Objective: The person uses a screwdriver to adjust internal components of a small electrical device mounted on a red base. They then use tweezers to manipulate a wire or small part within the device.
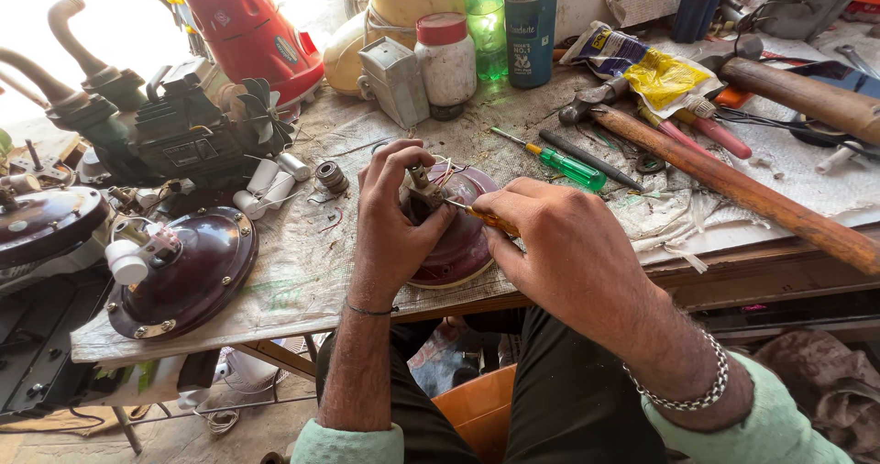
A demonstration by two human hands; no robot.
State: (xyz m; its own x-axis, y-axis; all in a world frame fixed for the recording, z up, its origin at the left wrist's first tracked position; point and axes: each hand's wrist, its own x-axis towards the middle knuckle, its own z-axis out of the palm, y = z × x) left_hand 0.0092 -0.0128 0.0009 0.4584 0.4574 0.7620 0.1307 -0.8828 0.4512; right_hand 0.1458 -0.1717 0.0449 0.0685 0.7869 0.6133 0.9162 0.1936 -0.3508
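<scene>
Both hands are working at the middle of the bench edge. Left hand (392,215) is closing its fingers and thumb around the top of a maroon dome-shaped motor housing (458,244), gripping the small terminal block (422,182) with thin wires (446,172) that is standing on it. Right hand (561,244) is clamping an orange-handled screwdriver (488,216), its tip touching the terminal block. The housing is lying on the woven sheet (302,262) covering the workbench (761,262), at its near edge, between the two hands.

Surrounding items, going outward:
- Green-handled screwdriver (561,164), lying just beyond the right hand; a thin dark tool (588,160) is resting beside it.
- Small bearing (331,175) and white cylinders (271,182), sitting to the left of the left hand.
- Second maroon housing (188,276) with a white knob, lying at the left end of the sheet.
- Hammer with a long wooden handle (733,186), stretching across the right side of the bench.
- Dark motor with a small fan (197,125), standing at far left.
- White jar with a red lid (445,59), grey metal box (394,79), green bottle (484,19) and teal bottle (530,24), standing at the back.
- Yellow plastic packet (655,71), lying at back right.
</scene>
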